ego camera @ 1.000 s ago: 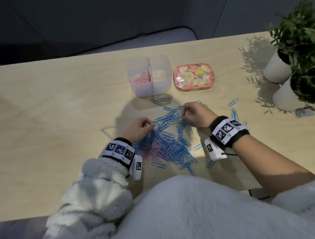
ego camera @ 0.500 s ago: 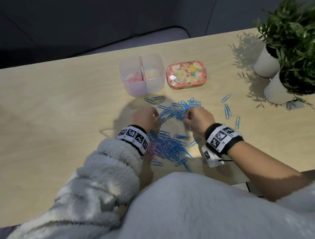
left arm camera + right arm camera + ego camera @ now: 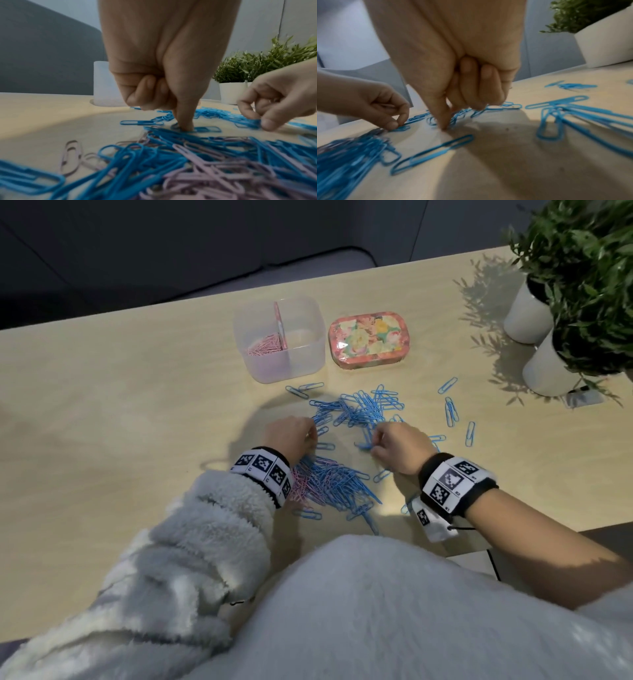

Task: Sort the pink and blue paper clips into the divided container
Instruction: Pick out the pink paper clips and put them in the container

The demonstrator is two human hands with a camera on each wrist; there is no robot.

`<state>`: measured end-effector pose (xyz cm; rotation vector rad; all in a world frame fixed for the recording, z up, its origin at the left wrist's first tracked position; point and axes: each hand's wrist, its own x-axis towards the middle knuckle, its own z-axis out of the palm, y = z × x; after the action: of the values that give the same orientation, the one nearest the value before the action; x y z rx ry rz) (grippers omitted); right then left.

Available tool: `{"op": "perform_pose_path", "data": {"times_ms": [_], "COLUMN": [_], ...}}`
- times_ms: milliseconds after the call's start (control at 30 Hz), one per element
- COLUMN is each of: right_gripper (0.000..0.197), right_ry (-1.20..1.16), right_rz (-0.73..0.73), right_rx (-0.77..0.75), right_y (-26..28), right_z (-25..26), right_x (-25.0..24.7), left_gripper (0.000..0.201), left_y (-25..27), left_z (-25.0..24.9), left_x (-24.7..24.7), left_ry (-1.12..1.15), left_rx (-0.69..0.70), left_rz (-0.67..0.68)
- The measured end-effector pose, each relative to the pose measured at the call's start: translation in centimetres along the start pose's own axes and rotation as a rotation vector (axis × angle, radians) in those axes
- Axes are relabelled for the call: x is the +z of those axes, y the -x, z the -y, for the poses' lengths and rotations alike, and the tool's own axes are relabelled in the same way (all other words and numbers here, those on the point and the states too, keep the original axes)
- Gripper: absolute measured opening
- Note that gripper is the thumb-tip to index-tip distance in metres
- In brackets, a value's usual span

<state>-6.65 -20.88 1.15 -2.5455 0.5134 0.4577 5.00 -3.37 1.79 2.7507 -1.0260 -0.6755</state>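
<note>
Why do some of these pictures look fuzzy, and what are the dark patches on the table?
Head view: sharp, dim; hands and plants cast shadows on the table. Left wrist view: nearest paper clips blurred. Right wrist view: clips smeared, hand's shadow darkens the wood.

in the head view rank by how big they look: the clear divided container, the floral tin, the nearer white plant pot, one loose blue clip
1. clear divided container
2. floral tin, slightly smaller
3. nearer white plant pot, partly hidden by leaves, so unsure against the tin
4. loose blue clip, by far the smallest
</note>
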Motion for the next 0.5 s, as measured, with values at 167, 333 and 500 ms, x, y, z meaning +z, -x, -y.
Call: {"op": "perform_pose_path", "data": {"times_ms": [167,333,500], "right_gripper": [0.013,0.02,0.011], "right_ry": [0.037,0.061,-0.007], "right_rz": [-0.109,0.063,-0.02], "right_rx": [-0.118,-0.22,-0.183], "right_y": [-0.2,-0.6,-0.9], "right_z": [2.7,5.4,4.7], "right_x": [0.2,1.9,2.4], "left_gripper": [0.019,0.015,0.016], "left_y": [-0.3,2.1,4.9], "left_z": [-0.4,1.0,2.6], "left_x": [-0.8,0.0,1.0], "left_ry": [0.025,0.114,0.145], "left_rx": [-0.026,-0.035,-0.082], "left_rz": [-0.116,-0.184,-0.06]}}
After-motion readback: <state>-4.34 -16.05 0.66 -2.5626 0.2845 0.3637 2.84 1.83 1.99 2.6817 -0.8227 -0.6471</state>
